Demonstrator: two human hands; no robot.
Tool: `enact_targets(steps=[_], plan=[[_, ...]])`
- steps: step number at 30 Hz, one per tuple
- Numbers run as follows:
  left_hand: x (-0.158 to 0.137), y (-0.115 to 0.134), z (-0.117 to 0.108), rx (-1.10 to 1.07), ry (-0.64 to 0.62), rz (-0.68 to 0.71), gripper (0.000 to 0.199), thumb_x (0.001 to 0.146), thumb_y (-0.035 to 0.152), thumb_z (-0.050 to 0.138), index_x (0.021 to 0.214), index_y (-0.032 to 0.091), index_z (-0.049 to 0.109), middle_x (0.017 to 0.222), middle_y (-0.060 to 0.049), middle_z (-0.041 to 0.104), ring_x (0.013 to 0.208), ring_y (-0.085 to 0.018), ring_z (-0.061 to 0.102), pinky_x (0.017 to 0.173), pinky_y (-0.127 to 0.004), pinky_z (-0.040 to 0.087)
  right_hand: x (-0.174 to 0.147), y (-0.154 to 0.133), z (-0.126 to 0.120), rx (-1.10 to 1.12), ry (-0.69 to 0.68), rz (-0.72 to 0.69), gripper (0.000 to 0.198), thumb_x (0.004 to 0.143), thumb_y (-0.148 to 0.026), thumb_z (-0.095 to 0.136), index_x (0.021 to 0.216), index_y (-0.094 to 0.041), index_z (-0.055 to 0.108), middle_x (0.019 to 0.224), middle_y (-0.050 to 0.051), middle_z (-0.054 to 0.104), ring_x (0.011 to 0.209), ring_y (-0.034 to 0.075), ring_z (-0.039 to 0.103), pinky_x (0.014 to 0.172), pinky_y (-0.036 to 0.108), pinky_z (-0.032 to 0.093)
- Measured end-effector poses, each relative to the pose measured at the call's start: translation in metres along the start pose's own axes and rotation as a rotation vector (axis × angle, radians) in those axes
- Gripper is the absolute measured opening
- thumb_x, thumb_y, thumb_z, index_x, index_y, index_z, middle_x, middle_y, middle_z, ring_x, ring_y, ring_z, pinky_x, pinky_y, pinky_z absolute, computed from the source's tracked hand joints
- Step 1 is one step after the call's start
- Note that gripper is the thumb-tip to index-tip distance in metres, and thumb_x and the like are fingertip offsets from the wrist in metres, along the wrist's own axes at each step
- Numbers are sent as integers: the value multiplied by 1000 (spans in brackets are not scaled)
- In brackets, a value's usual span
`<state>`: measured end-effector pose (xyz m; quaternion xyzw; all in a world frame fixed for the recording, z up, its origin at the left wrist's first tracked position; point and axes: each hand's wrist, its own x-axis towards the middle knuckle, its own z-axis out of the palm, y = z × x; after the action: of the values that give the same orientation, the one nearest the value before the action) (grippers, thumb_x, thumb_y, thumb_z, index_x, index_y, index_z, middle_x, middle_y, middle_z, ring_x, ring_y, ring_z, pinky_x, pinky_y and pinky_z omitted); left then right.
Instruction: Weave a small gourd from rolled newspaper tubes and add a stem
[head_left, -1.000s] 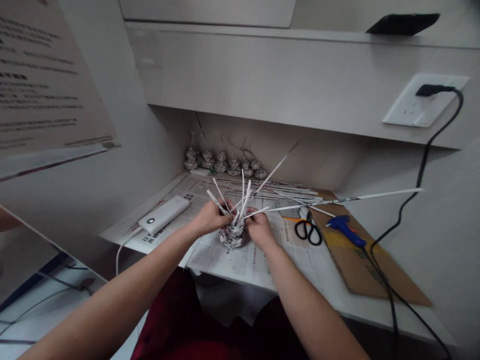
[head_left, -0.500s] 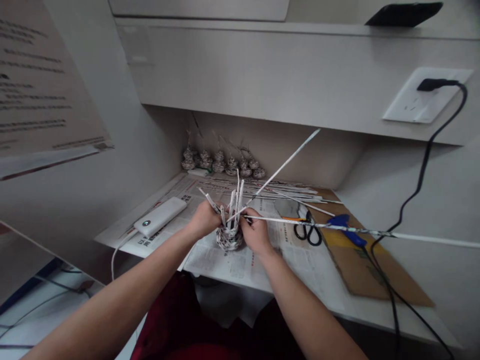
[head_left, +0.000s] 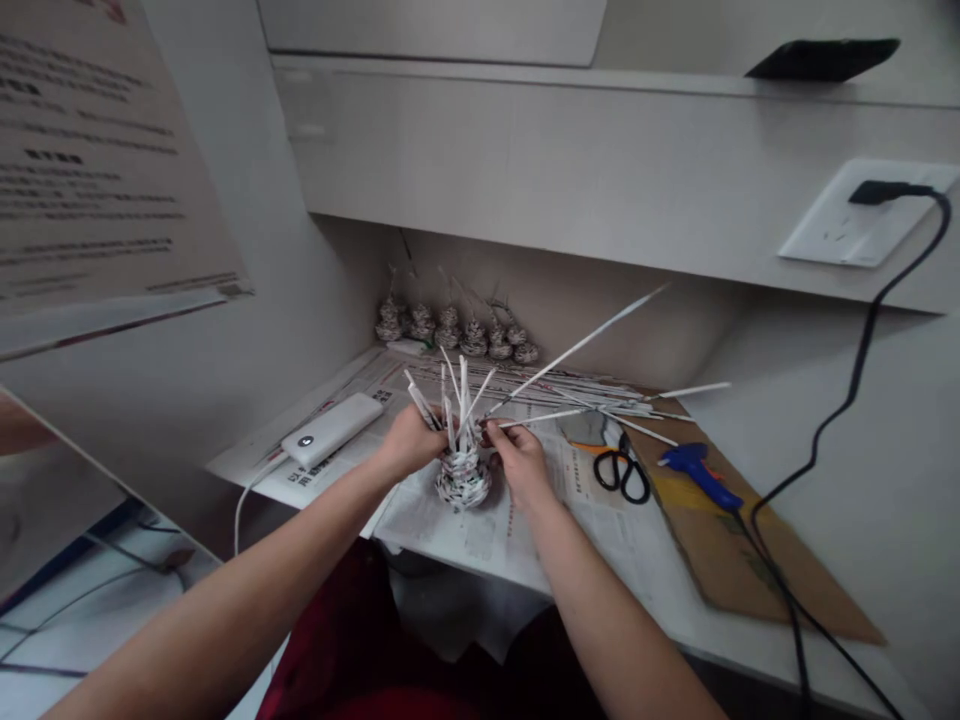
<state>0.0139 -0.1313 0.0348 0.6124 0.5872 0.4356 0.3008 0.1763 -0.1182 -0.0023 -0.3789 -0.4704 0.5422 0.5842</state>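
A small woven basket of rolled newspaper strips (head_left: 463, 480) stands on the newspaper-covered table, with several white paper sticks (head_left: 452, 395) rising from its rim. My left hand (head_left: 414, 440) is closed on the basket's upper left side, its fingertips partly hidden behind the sticks. On the other side my right hand (head_left: 519, 458) pinches a long paper strip (head_left: 581, 342) close to the rim. That strip slants up and away to the right, and a second strip (head_left: 544, 416) runs out rightward from the same fingers.
Black-handled scissors (head_left: 622, 476) and a blue glue gun (head_left: 701, 475) lie to the right, the gun on a cardboard sheet (head_left: 757, 570). A white power bank (head_left: 332, 430) lies left. Loose paper sticks (head_left: 600, 385) and several woven gourds (head_left: 474, 338) are at the back. A black cable (head_left: 847, 370) hangs right.
The strip that stretched far right across the scissors and glue gun now points up and rightward, further back. The sticks above the basket have spread. The view has shifted slightly.
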Motion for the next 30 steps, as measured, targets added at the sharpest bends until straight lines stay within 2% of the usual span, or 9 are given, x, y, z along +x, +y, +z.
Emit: enact_targets(steps=[3, 10, 14, 18, 25, 30], plan=[[-2, -2, -2, 22, -16, 23, 16, 65, 21, 65, 78, 16, 73, 63, -2, 71, 55, -17, 65, 53, -23, 50, -1, 1, -2, -101, 0, -16, 33, 67, -47, 73, 78, -16, 67, 67, 1, 65, 57, 14, 56, 44, 21, 35], [-7, 2, -5, 168, 31, 152, 15, 71, 26, 61, 79, 18, 72, 71, -2, 72, 65, -17, 66, 59, -23, 50, -6, -2, -4, -277, -55, -139, 31, 73, -47, 68, 67, -16, 68, 60, 1, 65, 55, 14, 56, 54, 25, 43], [-9, -1, -5, 142, 19, 143, 15, 73, 26, 60, 80, 18, 70, 69, -2, 71, 58, -16, 64, 56, -23, 50, -10, -5, -2, -383, -40, -229, 26, 75, -43, 68, 71, -18, 70, 65, 2, 68, 60, 16, 60, 59, 26, 47], [-8, -7, -6, 67, -22, 123, 15, 73, 27, 61, 81, 17, 68, 68, -2, 70, 51, -13, 61, 52, -23, 49, -11, -1, 3, -318, -55, -188, 26, 74, -42, 67, 73, -16, 72, 69, 5, 71, 62, 18, 62, 60, 28, 49], [-4, -14, 0, -100, -61, 30, 16, 68, 27, 62, 79, 15, 65, 59, 1, 63, 46, -11, 56, 46, -22, 47, -12, 9, 6, -362, 133, -146, 27, 72, -41, 65, 65, -15, 69, 59, 4, 69, 51, 16, 59, 52, 26, 45], [-3, -11, 3, -41, -91, 57, 16, 69, 28, 61, 79, 16, 66, 60, 1, 65, 46, -12, 57, 47, -22, 47, -27, -3, 4, -564, 185, -257, 21, 75, -34, 64, 67, -17, 71, 62, 3, 69, 56, 17, 61, 57, 27, 46]])
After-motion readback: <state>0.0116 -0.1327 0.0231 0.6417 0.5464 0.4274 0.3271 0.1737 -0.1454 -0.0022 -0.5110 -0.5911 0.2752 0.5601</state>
